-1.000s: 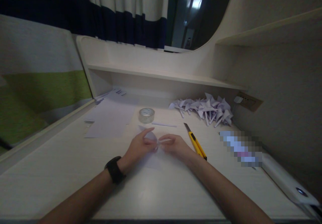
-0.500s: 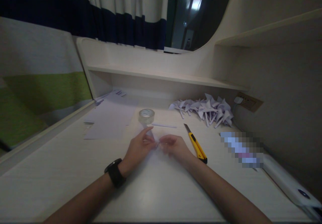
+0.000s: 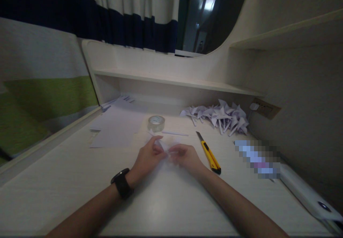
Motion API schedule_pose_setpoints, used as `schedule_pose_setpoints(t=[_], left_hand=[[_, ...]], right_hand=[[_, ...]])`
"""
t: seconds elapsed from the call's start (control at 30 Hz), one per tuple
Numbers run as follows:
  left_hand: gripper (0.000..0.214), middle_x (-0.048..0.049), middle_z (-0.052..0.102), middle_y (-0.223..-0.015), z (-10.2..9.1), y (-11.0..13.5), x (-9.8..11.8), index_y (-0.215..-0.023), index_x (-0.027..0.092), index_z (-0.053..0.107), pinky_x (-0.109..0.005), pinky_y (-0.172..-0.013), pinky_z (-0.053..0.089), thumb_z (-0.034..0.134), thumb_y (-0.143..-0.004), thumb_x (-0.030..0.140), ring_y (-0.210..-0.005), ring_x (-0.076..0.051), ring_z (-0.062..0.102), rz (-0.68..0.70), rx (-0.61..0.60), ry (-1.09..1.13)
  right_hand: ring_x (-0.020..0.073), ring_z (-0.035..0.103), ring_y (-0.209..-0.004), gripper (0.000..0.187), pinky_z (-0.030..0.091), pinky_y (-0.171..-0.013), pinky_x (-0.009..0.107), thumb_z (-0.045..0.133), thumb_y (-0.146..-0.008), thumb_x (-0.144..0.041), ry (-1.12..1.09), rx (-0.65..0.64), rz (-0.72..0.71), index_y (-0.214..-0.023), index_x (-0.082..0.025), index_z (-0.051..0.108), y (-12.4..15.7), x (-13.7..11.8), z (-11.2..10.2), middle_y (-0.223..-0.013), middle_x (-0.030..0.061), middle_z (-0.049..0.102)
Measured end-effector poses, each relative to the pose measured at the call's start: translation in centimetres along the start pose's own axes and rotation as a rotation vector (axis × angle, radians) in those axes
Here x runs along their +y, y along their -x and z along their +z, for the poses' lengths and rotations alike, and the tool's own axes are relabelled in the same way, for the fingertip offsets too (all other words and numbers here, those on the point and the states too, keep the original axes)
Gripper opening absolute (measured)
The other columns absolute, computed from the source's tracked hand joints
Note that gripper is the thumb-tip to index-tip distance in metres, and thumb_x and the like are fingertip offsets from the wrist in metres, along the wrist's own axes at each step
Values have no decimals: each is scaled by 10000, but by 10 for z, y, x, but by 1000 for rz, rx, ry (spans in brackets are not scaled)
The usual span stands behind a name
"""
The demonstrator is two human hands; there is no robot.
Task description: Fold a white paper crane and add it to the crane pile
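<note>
A white paper pinwheel (image 3: 163, 145), blurred and partly covered by fingers, is between my two hands over the middle of the desk. My left hand (image 3: 150, 154) pinches its left side, with a black watch on that wrist. From the right, my right hand (image 3: 187, 156) has its fingers closed on the paper near the centre. A rolled paper stick (image 3: 175, 133) lies just beyond the hands, close to a roll of clear tape (image 3: 156, 123). To the right of my right hand lies a yellow utility knife (image 3: 209, 155) with its blade out.
Several finished paper pinwheels (image 3: 223, 116) are heaped at the back right under the shelf (image 3: 171, 80). White paper sheets (image 3: 115, 123) lie at the back left. A blurred-out object (image 3: 257, 159) and a long white device (image 3: 308, 191) lie along the right wall, below a socket (image 3: 266, 109).
My fingers have shifted slightly on the pinwheel, and more of its folded paper shows above them. The other things on the desk have stayed put.
</note>
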State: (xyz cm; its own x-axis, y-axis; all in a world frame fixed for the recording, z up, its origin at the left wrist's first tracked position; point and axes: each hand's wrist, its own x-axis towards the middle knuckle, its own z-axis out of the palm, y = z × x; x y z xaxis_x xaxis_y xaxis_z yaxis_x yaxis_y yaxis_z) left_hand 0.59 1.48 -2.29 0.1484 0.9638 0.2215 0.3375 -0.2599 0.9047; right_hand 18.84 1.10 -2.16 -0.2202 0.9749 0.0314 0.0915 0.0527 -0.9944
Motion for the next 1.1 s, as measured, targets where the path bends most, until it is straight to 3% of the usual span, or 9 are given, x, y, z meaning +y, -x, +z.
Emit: schedule_pose_setpoints(t=[0.43, 0.63, 0.9, 1.1], left_hand=[[448, 20, 663, -723, -1, 3, 4, -1151, 204, 515, -302, -700, 504, 631, -719, 192, -705, -175, 667, 61, -22, 15], [441, 21, 660, -723, -1, 0, 0, -1140, 208, 503, -297, -681, 497, 619, -716, 178, -697, -172, 657, 49, -55, 46], [415, 24, 649, -716, -2, 0, 0, -1112, 204, 504, -289, -674, 480, 605, -711, 167, -691, -162, 639, 81, -92, 62], [415, 23, 643, -708, 0, 1, -1, -1093, 205, 505, -291, -666, 478, 605, -692, 160, -683, -161, 632, 69, -119, 141]], right_hand=[[113, 534, -467, 300, 424, -460, 227, 794, -543, -184, 86, 46, -50, -835, -162, 733, 3, -7, 3, -576, -10, 648], [130, 589, -568, 310, 468, -550, 252, 801, -551, -191, 170, 72, -139, -856, -178, 746, 2, -3, 2, -757, 25, 717], [148, 610, -627, 320, 481, -590, 266, 813, -571, -248, 190, 62, -186, -876, -180, 742, 1, -2, -1, -817, 44, 727], [135, 577, -617, 306, 460, -600, 260, 806, -575, -243, 168, 13, -179, -865, -173, 737, 0, -3, -3, -733, 18, 691]])
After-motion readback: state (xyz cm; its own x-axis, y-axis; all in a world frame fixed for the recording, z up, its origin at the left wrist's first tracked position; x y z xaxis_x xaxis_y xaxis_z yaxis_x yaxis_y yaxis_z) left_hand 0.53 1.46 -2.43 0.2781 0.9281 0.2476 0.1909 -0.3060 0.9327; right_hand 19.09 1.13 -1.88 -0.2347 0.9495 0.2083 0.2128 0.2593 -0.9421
